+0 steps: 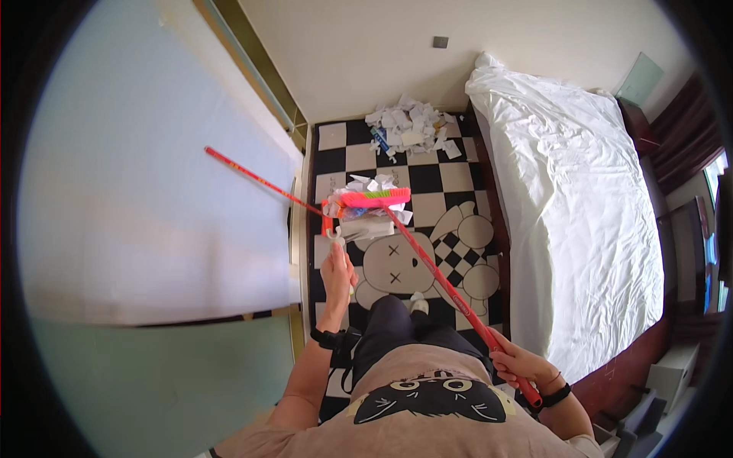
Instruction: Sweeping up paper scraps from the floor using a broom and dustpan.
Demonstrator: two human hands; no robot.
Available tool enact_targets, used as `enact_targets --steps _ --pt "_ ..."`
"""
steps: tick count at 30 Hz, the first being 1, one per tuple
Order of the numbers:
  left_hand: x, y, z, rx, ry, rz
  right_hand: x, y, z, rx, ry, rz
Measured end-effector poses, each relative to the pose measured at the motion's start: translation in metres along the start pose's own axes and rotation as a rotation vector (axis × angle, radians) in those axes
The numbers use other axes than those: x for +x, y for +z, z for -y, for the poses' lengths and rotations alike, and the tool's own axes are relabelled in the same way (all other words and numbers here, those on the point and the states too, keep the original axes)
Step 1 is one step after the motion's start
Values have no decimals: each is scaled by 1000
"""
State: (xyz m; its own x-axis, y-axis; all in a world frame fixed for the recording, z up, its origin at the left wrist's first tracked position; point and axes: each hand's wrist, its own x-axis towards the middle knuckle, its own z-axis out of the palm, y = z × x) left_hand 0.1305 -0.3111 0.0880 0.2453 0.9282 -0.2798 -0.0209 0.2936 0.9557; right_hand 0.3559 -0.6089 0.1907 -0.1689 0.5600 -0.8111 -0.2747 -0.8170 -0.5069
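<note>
My right hand [518,363] grips the red handle of a broom [376,198] near its end; the pink and green bristle head lies over scraps of paper. My left hand [339,272] is closed around the upright handle of a dustpan [369,226], whose pale pan holds paper scraps [366,184] and some coloured bits. A second red pole [257,179] leans at the left, its lower end beside a red part near the dustpan. Farther off, a larger heap of torn paper [412,129] lies on the black and white checked mat near the wall.
A bed with a crumpled white sheet [572,212] stands along the right side. Pale cabinet panels [154,189] rise at the left. A wall [366,51] with a dark socket plate [440,42] closes off the far end. A small scrap lies by my shoe [420,306].
</note>
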Motion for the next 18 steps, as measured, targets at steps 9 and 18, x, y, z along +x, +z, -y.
enact_targets --steps 9,18 --pt "198 38 -44 -80 13 148 88 -8 122 108 -165 -100" --pt "415 115 -95 -31 75 366 158 16 263 398 -301 -333"
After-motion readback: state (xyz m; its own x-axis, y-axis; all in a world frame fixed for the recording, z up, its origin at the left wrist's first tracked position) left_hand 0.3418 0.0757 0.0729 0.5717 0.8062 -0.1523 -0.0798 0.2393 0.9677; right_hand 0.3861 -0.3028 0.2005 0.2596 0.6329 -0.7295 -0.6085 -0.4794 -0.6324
